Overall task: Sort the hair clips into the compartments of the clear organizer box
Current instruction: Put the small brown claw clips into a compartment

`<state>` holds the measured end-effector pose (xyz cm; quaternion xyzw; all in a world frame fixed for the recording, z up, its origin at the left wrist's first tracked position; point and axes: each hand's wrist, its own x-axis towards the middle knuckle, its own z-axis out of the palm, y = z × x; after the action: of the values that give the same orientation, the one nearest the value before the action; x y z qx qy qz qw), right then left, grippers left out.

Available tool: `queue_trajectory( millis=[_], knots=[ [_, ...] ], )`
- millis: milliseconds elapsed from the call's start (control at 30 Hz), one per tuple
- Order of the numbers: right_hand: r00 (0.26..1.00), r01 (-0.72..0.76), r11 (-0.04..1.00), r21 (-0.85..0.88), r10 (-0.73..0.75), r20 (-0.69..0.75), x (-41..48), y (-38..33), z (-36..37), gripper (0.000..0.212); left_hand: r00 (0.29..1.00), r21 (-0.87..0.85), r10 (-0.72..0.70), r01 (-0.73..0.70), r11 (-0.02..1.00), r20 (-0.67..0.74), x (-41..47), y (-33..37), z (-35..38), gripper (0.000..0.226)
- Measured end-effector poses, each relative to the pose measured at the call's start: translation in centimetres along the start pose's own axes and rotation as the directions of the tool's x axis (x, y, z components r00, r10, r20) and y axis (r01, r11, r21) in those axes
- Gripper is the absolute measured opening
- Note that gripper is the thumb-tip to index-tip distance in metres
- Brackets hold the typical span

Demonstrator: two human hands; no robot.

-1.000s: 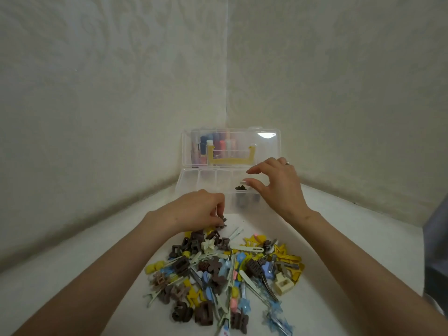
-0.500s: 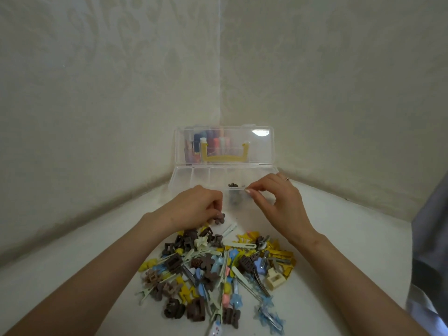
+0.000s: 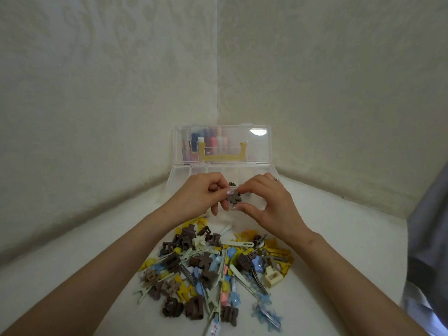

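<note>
Both hands meet over the organizer box's [image 3: 221,171] near edge: the left hand [image 3: 201,195] and right hand [image 3: 264,202] pinch one brown flower clip [image 3: 234,198] between fingertips, its flat face toward the camera; its long axis is unclear. Below, the clip pile [image 3: 213,267] sprawls across the white table [image 3: 351,238], bare either side.

brown flower clip [image 3: 234,198], yellow box handle [image 3: 221,156]
</note>
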<state>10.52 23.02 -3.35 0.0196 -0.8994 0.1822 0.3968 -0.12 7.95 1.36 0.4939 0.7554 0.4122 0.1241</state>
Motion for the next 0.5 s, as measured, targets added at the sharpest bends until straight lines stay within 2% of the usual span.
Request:
queue_trajectory(
  millis=[167,300,400,500],
  knots=[
    [1.000,-0.004,1.000,-0.014,0.004,-0.011,0.1,0.0,-0.1,0.031,1.000,0.028,-0.005,0.006,1.000,-0.021,0.0,-0.1,-0.1,0.013],
    [0.989,-0.098,0.995,0.021,0.100,-0.108,0.1,0.9,-1.0,0.027,1.000,0.055,-0.026,0.026,0.998,-0.009,0.1,-0.3,-0.7,0.012],
    [0.967,-0.182,0.982,0.058,0.190,-0.169,0.1,1.7,-1.6,0.021,0.998,0.077,-0.035,0.032,0.997,0.044,0.1,-0.5,-1.1,0.011],
    [0.956,-0.221,0.974,0.055,0.228,-0.187,0.0,2.1,-1.7,0.023,0.985,0.122,-0.057,0.038,0.992,0.163,0.0,-0.7,-1.3,0.009]
  ],
)
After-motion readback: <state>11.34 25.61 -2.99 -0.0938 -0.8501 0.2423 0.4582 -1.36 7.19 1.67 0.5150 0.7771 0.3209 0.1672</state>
